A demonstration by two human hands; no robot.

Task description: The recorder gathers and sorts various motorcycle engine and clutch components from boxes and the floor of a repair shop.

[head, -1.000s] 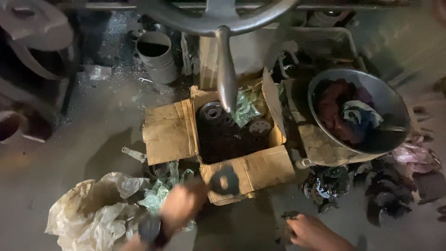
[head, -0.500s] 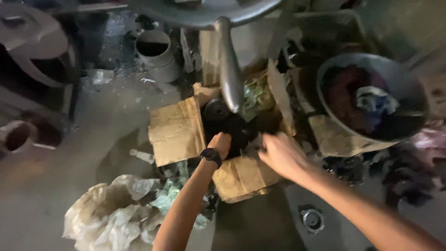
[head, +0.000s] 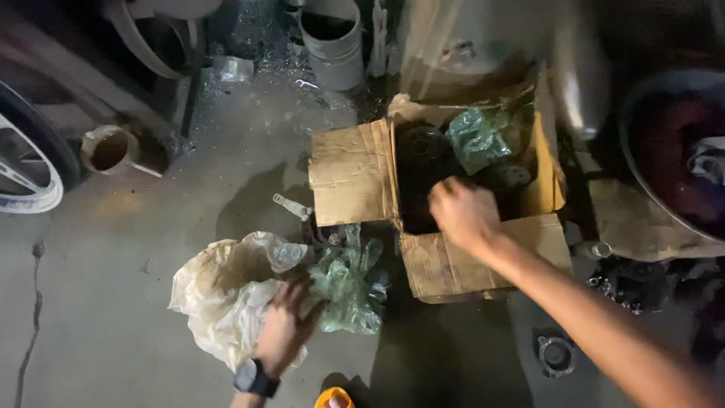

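An open cardboard box [head: 355,177] sits on the concrete floor, holding dark round metal parts [head: 420,147] and crumpled green plastic wrap [head: 477,136]. My right hand [head: 462,213] reaches down into the box with its fingers curled over the dark parts; what is under the fingers is hidden. My left hand [head: 283,332], with a dark watch on its wrist, rests low on a cream plastic bag [head: 219,291]. Its fingers are spread and touch a heap of green plastic wrap [head: 349,287] in front of the box.
A grey bucket [head: 332,41] stands at the back. A large metal bowl [head: 672,159] with rags is at the right. Dark metal parts [head: 555,355] lie on the floor at lower right. A ring-shaped part [head: 109,149] and a wheel rim [head: 26,174] are at the left.
My left hand has pulled back out of the box and come down onto the plastic bags. My right hand has moved further into the box. The camera has shifted left.
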